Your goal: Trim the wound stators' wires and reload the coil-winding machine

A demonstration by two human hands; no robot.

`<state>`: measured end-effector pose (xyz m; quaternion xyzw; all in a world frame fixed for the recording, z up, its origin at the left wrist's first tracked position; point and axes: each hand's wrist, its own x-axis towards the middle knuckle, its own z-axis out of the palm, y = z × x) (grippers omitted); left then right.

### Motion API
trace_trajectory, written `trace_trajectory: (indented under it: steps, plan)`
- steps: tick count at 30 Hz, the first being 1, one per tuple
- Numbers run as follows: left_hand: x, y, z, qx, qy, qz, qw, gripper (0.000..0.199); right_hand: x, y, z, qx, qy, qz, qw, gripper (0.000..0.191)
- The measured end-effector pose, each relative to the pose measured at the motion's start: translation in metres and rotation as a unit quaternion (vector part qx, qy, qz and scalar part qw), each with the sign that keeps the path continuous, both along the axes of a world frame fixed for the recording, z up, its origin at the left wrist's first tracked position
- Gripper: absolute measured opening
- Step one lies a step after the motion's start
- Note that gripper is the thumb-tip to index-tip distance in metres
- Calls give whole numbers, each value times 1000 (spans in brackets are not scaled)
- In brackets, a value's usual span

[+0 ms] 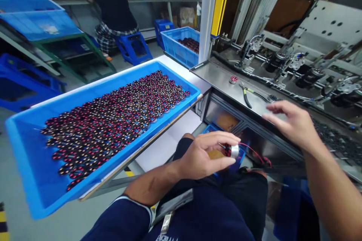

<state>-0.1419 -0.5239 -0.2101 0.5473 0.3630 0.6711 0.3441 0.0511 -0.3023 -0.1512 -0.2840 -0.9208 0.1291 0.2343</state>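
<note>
Between the thumb and fingers of my left hand (203,154) is a small round motor part (234,151) with a silver metal side, dark and red on its other face. Thin red wires (256,152) trail from it to the right. My right hand (294,122) hovers over the front edge of the metal bench, fingers apart, holding nothing that I can see. Close to it on the bench lie pliers (246,96) with yellow-green and black handles. Farther back sits a single red-and-silver round part (233,79).
A blue tray (21,139) at left carries rows of similar round parts. Machine fixtures (308,77) line the bench's back, beside a yellow upright (222,3). Dark small pieces (333,139) lie at right. Behind are a blue crate (178,51), a stool (134,47) and a seated person (113,3).
</note>
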Motion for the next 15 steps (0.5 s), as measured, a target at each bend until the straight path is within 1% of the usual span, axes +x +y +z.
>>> trace_trajectory:
  steps: [1, 2, 3, 5, 7, 9, 11, 15]
  plan:
    - [0, 0, -3, -27, -32, 7, 999, 38, -16, 19, -8, 29, -6, -40, 999, 38]
    - [0, 0, -5, -49, -59, 9, 997, 37, -32, 36, -17, 53, -34, -76, 995, 43]
    - [-1, -1, -6, -64, -80, 8, 995, 36, -47, 50, -26, 65, -73, -98, 990, 49]
    - [-1, -2, -6, -68, -112, 9, 991, 29, -73, 70, -42, 63, -118, -112, 985, 61]
    - [-3, -4, -5, -50, -129, 18, 990, 22, -88, 80, -55, 46, -148, -118, 981, 68]
    - [-4, -5, -4, -31, -138, 37, 989, 18, -94, 85, -63, 28, -175, -128, 976, 67]
    - [-6, -5, -3, -25, -145, 57, 988, 16, -93, 86, -66, 14, -190, -129, 973, 61]
    - [-5, -3, -3, -26, -158, 77, 984, 14, -84, 84, -62, 1, -175, -101, 979, 47]
